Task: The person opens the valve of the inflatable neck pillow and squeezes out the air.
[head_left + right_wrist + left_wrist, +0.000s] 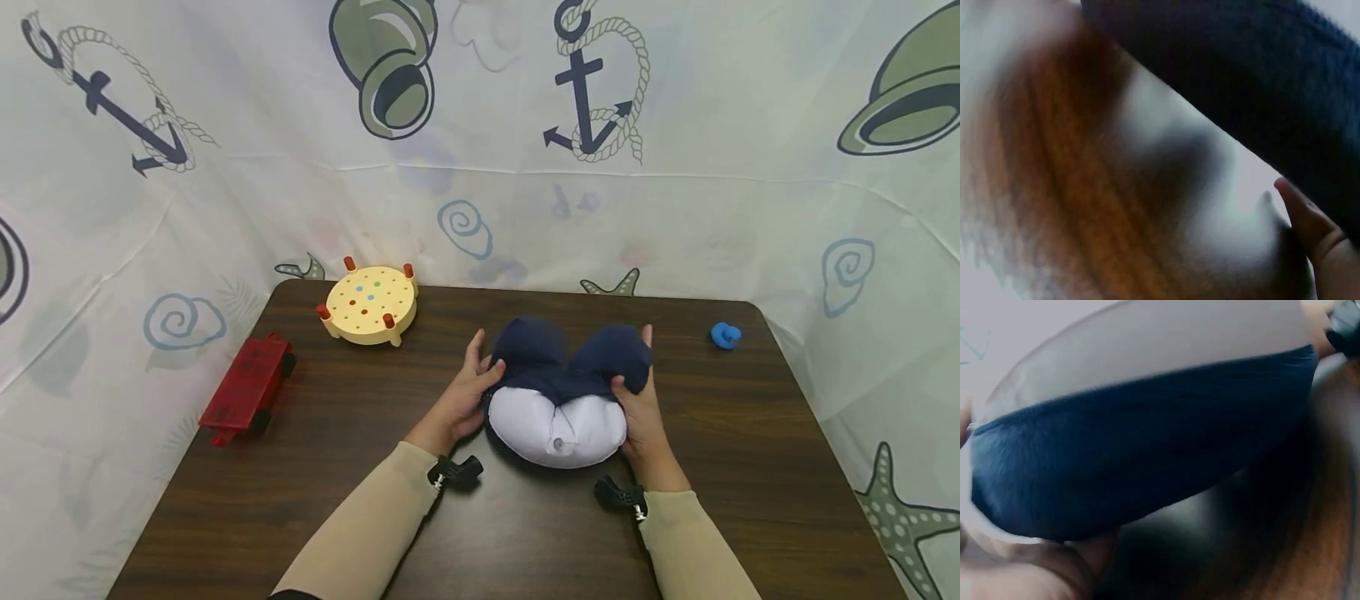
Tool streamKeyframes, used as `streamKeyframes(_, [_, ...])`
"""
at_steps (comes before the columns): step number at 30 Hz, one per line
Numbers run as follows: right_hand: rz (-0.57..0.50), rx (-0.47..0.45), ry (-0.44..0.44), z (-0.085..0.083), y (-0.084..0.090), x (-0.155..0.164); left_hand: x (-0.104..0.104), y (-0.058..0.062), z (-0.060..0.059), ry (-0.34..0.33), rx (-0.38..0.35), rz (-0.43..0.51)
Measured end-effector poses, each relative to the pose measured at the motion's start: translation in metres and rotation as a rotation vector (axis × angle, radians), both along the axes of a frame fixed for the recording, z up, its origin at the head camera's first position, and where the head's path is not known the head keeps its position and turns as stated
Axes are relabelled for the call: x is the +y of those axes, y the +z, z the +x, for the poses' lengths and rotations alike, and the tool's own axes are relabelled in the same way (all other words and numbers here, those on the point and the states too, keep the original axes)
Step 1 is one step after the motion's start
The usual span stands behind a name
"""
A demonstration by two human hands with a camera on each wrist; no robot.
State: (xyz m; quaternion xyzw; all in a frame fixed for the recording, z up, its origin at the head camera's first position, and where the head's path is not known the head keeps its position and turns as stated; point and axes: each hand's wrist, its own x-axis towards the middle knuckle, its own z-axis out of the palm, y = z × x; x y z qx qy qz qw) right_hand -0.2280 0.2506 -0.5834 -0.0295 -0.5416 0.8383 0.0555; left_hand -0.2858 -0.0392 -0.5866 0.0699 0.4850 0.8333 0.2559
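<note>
A stuffed navy-and-white cushion (558, 429) is held between both hands above the middle of the table. Two rounded navy lobes form its far side, and the near white part bears a small grey button. My left hand (468, 396) grips its left side, thumb on the top face and fingers along the outer edge. On the opposite side, my right hand (643, 417) grips the cushion with its thumb in front and fingers behind. The cushion's navy underside (1141, 450) fills much of the left wrist view. In the right wrist view, fingers (1310, 219) show beside the navy fabric.
A red toy wagon (247, 383) with black wheels stands on the left of the dark wooden table (360, 400). Behind it is a round yellow toy (369, 304) with red pegs and coloured dots. A small blue rubber duck (725, 335) sits far right. A printed curtain (510, 225) hangs behind.
</note>
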Motion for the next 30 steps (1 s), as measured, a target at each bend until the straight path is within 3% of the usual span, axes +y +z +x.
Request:
streamKeyframes(2, [0.008, -0.005, -0.024, 0.0, -0.002, 0.002, -0.001, 0.0, 0.001, -0.039, -0.032, 0.027])
streamKeyframes(5, [-0.021, -0.075, -0.079, 0.002, -0.004, 0.003, 0.0, -0.002, 0.001, -0.119, -0.005, -0.008])
streamKeyframes(7, [-0.051, -0.083, -0.066, 0.002, -0.004, 0.004, 0.001, -0.003, 0.0, -0.163, 0.03, -0.051])
streamKeyframes(9, [-0.07, -0.06, 0.004, 0.002, -0.004, 0.004, 0.003, -0.004, 0.001, -0.183, 0.06, -0.081])
streamKeyframes(12, [-0.039, -0.038, 0.147, 0.001, -0.003, 0.004, 0.005, -0.004, 0.002, -0.179, 0.087, -0.119])
streamKeyframes(15, [-0.014, -0.076, 0.212, 0.0, 0.0, 0.002, 0.005, -0.004, 0.003, -0.177, 0.125, -0.154])
streamKeyframes(21, [0.058, -0.193, 0.142, 0.0, 0.004, 0.002, 0.004, 0.0, 0.005, -0.17, 0.158, -0.216])
streamKeyframes(30, [-0.029, -0.13, 0.126, 0.005, 0.003, 0.004, 0.009, -0.002, 0.006, -0.081, 0.037, -0.185])
